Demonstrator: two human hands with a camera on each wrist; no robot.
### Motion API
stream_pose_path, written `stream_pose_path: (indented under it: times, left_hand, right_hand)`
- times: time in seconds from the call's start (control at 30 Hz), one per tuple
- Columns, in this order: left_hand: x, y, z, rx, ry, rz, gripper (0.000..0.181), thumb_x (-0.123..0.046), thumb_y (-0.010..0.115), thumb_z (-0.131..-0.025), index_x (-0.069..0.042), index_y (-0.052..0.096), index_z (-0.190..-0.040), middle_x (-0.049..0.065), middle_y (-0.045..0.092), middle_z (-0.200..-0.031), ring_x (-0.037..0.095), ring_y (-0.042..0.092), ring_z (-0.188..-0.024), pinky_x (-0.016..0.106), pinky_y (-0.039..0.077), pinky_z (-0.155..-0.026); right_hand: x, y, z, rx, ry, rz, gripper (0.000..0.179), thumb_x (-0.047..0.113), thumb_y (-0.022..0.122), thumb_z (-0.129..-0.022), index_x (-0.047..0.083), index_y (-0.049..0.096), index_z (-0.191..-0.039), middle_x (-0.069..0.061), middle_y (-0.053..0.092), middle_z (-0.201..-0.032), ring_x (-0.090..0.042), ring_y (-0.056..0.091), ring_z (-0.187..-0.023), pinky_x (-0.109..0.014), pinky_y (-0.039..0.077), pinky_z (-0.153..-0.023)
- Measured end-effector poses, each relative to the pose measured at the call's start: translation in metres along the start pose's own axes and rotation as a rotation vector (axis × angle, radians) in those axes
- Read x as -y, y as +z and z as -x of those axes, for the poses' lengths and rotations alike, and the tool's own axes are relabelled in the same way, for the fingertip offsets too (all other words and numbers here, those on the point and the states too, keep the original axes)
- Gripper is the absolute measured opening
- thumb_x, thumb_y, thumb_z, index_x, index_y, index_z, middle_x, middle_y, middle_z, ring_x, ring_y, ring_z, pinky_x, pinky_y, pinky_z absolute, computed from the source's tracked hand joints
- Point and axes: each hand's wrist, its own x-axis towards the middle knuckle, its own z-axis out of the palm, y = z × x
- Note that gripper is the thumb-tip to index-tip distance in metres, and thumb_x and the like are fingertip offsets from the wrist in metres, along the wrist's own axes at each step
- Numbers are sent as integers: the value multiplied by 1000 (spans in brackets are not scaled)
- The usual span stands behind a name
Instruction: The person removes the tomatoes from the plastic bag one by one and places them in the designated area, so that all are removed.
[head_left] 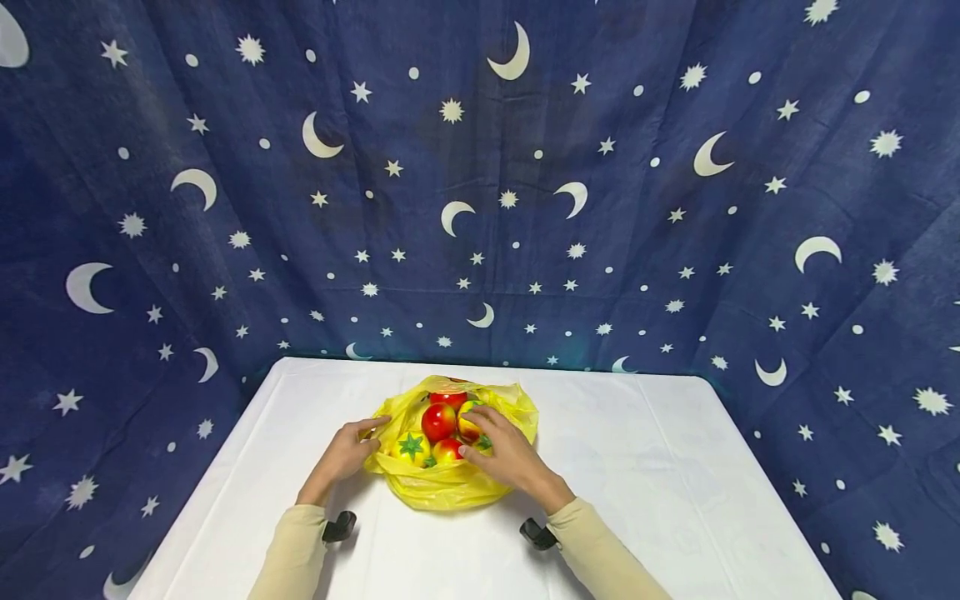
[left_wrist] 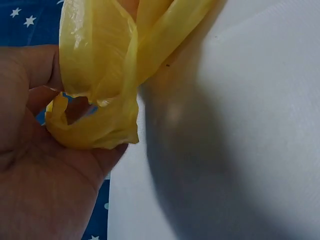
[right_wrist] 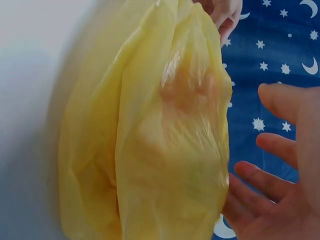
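A yellow plastic bag (head_left: 442,492) lies with its mouth spread wide. Several shiny round fruits show inside, among them a red one (head_left: 438,422) and a yellow one with a green star-shaped top (head_left: 410,447). At the bag's left rim, my left hand (head_left: 348,450) holds the plastic between thumb and fingers; the left wrist view shows the crumpled yellow edge (left_wrist: 107,125) in its grasp. My right hand (head_left: 504,450) reaches over the right side of the mouth, fingers spread and close above the fruit. In the right wrist view, the bag's side (right_wrist: 165,150) hides the fruit.
The bag rests on a table with a white cloth (head_left: 637,483). Behind and on both sides hangs a dark blue curtain (head_left: 525,267) with moons and stars. A black wrist strap piece sits at each sleeve (head_left: 292,550).
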Motion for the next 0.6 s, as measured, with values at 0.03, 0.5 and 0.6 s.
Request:
stream_pose_path:
  times: [0.03, 0.5, 0.6]
  left_hand:
    - [0, 1, 0, 1, -2, 3, 50, -3, 56, -86, -8, 59, -136, 24, 47, -147, 45, 36, -141, 60, 29, -113]
    - [2, 1, 2, 12, -54, 59, 71, -6, 70, -80, -13, 47, -147, 20, 43, -152, 37, 61, -119, 46, 50, -97]
    - [1, 1, 2, 20, -45, 70, 72, -6, 70, -80, -12, 46, -148, 22, 40, -153, 36, 63, -117, 43, 52, -94]
  right_hand:
    - [1, 1, 0, -10, -1, -8, 53, 39, 63, -93, 14, 55, -139, -8, 51, -144, -29, 52, -131, -49, 43, -107]
    - [21, 16, -9, 131, 69, 21, 62, 37, 78, -81, 23, 56, -137, -1, 53, -143, -23, 53, -130, -42, 44, -108]
    - [20, 18, -10, 147, 87, 42, 65, 38, 79, -80, 25, 55, -138, 0, 52, -144, -24, 52, -131, -43, 43, -109]
